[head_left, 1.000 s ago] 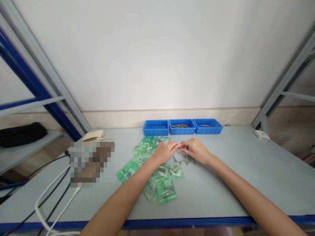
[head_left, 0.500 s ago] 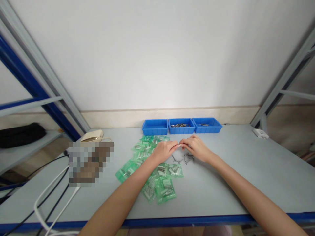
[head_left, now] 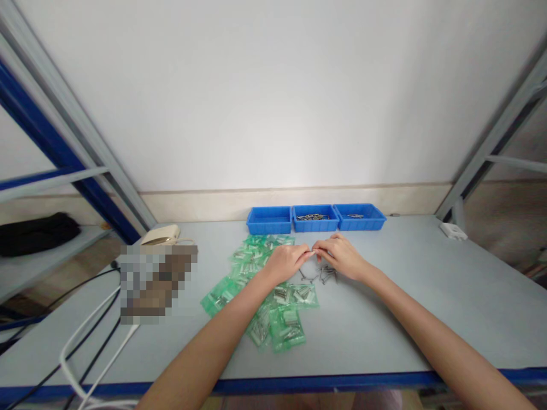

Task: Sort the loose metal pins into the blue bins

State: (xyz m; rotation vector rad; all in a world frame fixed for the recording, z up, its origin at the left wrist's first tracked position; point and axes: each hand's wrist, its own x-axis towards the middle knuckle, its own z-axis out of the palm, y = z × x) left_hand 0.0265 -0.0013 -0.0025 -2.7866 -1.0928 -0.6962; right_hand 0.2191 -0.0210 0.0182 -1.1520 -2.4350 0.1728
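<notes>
My left hand [head_left: 285, 263] and my right hand [head_left: 342, 256] meet fingertip to fingertip over the middle of the grey table. Both are closed in a pinch on a small white piece [head_left: 313, 252] between them, too small to make out well. Loose metal screws [head_left: 328, 274] lie just below my right hand. Several green plastic bags [head_left: 288, 329] with screws and white pieces inside are spread beneath and around my left hand and forearm, which hide some of them.
Three blue bins stand at the back: the left one [head_left: 269, 221], the middle one [head_left: 315, 219] with metal parts, and the right one [head_left: 359, 217] with a few. Cables [head_left: 96, 302], a cream device [head_left: 160, 234] and a pixelated patch are left. A white object [head_left: 453, 231] sits right.
</notes>
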